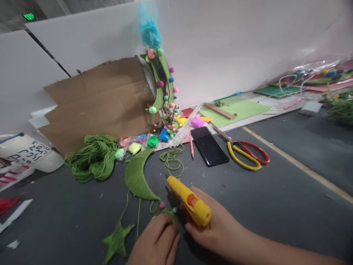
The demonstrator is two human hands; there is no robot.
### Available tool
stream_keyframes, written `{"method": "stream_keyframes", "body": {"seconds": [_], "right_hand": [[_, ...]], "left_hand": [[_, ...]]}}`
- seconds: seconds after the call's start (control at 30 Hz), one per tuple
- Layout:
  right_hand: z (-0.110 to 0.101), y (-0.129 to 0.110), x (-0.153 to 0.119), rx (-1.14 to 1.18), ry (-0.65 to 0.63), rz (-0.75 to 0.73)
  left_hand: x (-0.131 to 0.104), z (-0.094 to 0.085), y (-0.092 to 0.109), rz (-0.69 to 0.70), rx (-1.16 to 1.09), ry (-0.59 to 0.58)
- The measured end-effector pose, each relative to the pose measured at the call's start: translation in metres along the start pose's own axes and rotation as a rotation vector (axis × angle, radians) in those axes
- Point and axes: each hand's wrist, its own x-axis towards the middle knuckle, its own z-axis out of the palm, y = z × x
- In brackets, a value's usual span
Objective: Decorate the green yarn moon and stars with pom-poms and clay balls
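My right hand (pixel 209 217) is wrapped round a yellow glue gun (pixel 190 200), its dark nozzle pointing up and left. Beside it, my left hand (pixel 156 241) has its fingers bent down over a small green piece (pixel 168 213) with small pom-poms at its edge; my hand hides most of that piece. Just beyond lies a green yarn-wrapped crescent moon (pixel 138 176), flat on the dark table. Strings run from the crescent toward a green star (pixel 118 239) at the lower left.
Green yarn (pixel 95 158), a black phone (pixel 210 146), a pink pencil (pixel 191 143) and red-and-yellow scissors (pixel 245 154) lie farther back. A decorated crescent (pixel 158 81) stands by brown cardboard (pixel 110 99). A white mug (pixel 30 152) is at the left.
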Motion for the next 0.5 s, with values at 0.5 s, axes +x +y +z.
{"method": "stream_keyframes", "body": {"seconds": [0.5], "right_hand": [[0.0031,0.0062,0.0016,0.028,-0.003,-0.006]], "left_hand": [[0.0028,-0.0005,-0.0003,-0.021,-0.031,-0.024]]}}
